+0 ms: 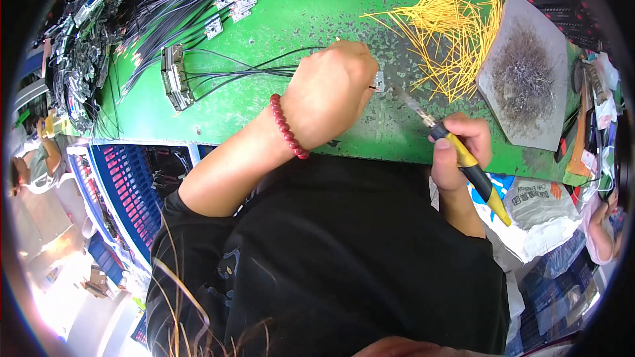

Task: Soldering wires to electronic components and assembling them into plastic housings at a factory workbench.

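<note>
My left hand [329, 90], with a red bead bracelet on the wrist, is closed around a small white connector [378, 81] and the ends of thin black wires [251, 69] on the green bench top [311, 6]. My right hand [461, 148] grips a soldering iron [463, 158] with a yellow and black handle; its metal tip [405, 98] points up-left and sits just right of the connector. The wires run left to a grey metal fixture [175, 77].
A heap of yellow wire pieces [450, 20] lies at the back right, beside a grey sheet holding metal scraps [526, 73]. Bundles of black cables with white tags [218, 0] fill the back left. Blue crates [129, 188] stand under the bench on the left; white bags [542, 211] on the right.
</note>
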`<state>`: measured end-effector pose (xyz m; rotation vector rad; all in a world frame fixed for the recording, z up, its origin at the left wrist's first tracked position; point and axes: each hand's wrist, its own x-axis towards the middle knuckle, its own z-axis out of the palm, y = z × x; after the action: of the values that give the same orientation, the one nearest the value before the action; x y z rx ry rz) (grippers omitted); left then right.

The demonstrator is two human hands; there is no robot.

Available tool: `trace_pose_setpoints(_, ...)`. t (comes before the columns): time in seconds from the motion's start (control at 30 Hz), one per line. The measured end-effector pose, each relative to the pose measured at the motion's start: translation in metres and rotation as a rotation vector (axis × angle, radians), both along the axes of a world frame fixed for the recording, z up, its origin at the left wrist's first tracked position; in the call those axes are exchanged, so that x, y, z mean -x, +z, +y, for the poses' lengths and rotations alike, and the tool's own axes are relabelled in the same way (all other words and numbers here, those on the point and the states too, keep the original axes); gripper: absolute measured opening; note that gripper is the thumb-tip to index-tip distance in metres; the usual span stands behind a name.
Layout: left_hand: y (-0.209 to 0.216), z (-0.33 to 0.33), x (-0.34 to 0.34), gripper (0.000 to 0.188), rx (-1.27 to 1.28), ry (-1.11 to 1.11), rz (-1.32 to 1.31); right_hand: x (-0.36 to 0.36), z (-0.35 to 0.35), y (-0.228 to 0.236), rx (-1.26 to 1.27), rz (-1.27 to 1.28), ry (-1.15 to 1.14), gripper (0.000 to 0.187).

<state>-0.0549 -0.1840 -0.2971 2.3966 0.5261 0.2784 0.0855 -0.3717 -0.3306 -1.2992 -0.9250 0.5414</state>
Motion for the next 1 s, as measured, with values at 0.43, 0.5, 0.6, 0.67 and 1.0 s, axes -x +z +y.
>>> trace_pose_setpoints(0.43, -0.002, 0.002, 0.002, 0.008, -0.017, -0.008, -0.001, 0.011, 0.043, 0.028, 0.266, -0.182, 0.045, 0.022)
trace_pose_setpoints(0.5, -0.004, 0.000, 0.002, 0.007, -0.026, -0.013, -0.001, 0.014, 0.057, 0.024, 0.185, -0.277, 0.025, 0.035)
trace_pose_setpoints(0.6, -0.004, 0.001, 0.001, 0.007, -0.003, -0.018, 0.018, 0.016, 0.071, 0.021, 0.202, -0.419, 0.045, 0.043)
trace_pose_setpoints(0.67, -0.005, 0.001, 0.002, 0.007, -0.006, -0.019, 0.015, 0.018, 0.077, 0.021, 0.170, -0.504, 0.039, 0.040)
trace_pose_setpoints(1.0, 0.008, 0.011, 0.005, 0.012, 0.112, -0.079, 0.005, 0.012, 0.074, 0.021, 0.105, -0.448, 0.035, 0.046)
